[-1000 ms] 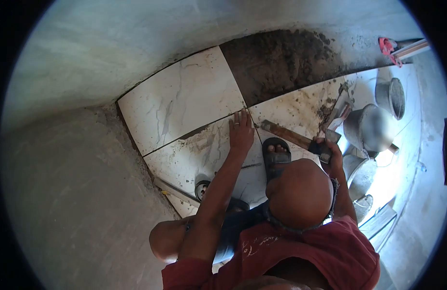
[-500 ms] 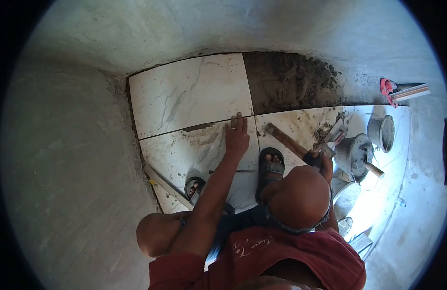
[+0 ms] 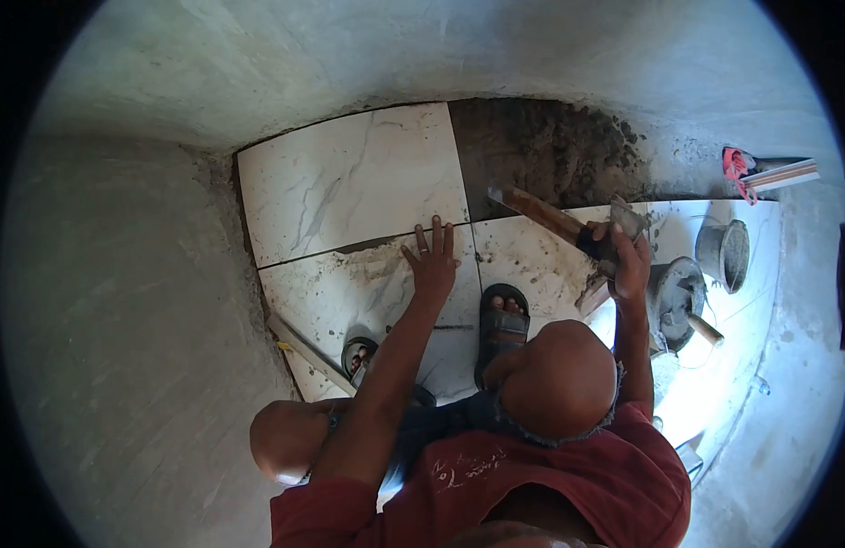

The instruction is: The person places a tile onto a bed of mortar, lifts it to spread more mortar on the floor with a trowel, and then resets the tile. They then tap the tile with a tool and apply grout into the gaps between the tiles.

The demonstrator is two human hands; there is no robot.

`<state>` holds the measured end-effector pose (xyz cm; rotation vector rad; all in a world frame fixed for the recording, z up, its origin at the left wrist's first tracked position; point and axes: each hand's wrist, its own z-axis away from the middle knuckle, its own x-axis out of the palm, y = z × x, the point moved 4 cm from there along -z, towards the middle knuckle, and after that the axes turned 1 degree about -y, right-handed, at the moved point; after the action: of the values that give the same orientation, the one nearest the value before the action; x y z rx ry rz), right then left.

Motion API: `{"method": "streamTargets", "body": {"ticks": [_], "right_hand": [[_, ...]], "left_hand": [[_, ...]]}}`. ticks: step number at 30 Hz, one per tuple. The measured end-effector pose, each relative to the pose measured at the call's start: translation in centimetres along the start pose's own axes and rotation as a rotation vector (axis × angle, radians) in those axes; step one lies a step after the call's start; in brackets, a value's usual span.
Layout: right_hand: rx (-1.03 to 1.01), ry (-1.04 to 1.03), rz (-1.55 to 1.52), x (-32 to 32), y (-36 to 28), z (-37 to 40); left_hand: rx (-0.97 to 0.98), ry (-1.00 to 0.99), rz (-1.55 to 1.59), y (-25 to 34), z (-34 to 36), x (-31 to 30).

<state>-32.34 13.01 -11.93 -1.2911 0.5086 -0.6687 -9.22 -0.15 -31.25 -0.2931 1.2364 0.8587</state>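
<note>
My left hand lies with fingers spread over the joint between two marbled white tiles. Its fingertips rest at the near edge of the far tile, while the palm is above the mortar-smeared near tile. My right hand grips a mallet around its head, the wooden handle pointing up and left. The handle's end overlaps the bare mortar bed beside the far tile. A long strip lies by the left wall.
Two mortar-stained buckets stand at the right, a wooden-handled tool in the nearer one. Pink cord and a pale strip lie by the back wall. Plastered walls close in on the floor. My sandalled feet stand on the tiles.
My right hand has lifted the mallet up and away from my knee, its handle end shifting up-left over the mortar bed. My left hand stays at the joint, its fingers now spread wider.
</note>
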Motion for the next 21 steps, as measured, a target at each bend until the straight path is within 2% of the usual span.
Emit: {"method": "streamTargets", "body": {"ticks": [2, 3, 4, 5, 6, 8, 11, 12, 14, 15, 16, 18, 21], "right_hand": [[0.004, 0.026, -0.028, -0.1, 1.9, -0.5], [-0.032, -0.002, 0.257, -0.9, 5.6, -1.1], [-0.069, -0.028, 0.545, 0.4, 5.5, -1.8], [0.135, -0.024, 0.172, 1.1, 5.8, -2.5], [0.128, -0.021, 0.173, 1.0, 5.3, -2.6], [0.155, 0.054, -0.043, 0.7, 5.0, -2.6], [0.044, 0.102, -0.075, 0.4, 1.0, -1.6], [0.057, 0.11, -0.076, 0.1, 1.3, -1.2], [0.029, -0.032, 0.058, 0.2, 2.1, -2.2], [-0.307, -0.074, 0.72, 0.4, 3.8, -2.3], [-0.31, -0.064, 0.722, 1.1, 3.3, -2.7], [0.081, -0.008, 0.1, 2.5, 4.0, -4.0], [0.034, -0.015, 0.09, 1.5, 1.4, -3.8]], "left_hand": [[0.007, 0.008, -0.014, 0.0, 0.1, 0.0], [0.01, 0.015, -0.024, 0.0, 0.0, 0.0], [0.015, 0.021, -0.033, 0.1, 0.0, 0.2], [0.021, 0.019, -0.032, 0.2, 0.3, 0.4], [0.02, 0.025, -0.036, 0.3, 0.2, 0.4], [0.017, 0.036, -0.045, 0.1, -0.1, 0.4], [0.002, 0.021, -0.023, 0.0, 0.5, 0.8], [-0.004, 0.001, -0.025, 0.1, 0.5, 0.9], [-0.003, 0.001, -0.034, 0.1, -0.1, 0.2], [-0.004, 0.0, -0.034, 0.1, -0.1, 0.4], [-0.002, 0.001, -0.033, 0.2, 0.0, 0.5], [0.002, 0.015, -0.038, 0.2, -0.2, 0.2], [0.005, 0.013, -0.037, 0.2, -0.5, 0.2]]}}
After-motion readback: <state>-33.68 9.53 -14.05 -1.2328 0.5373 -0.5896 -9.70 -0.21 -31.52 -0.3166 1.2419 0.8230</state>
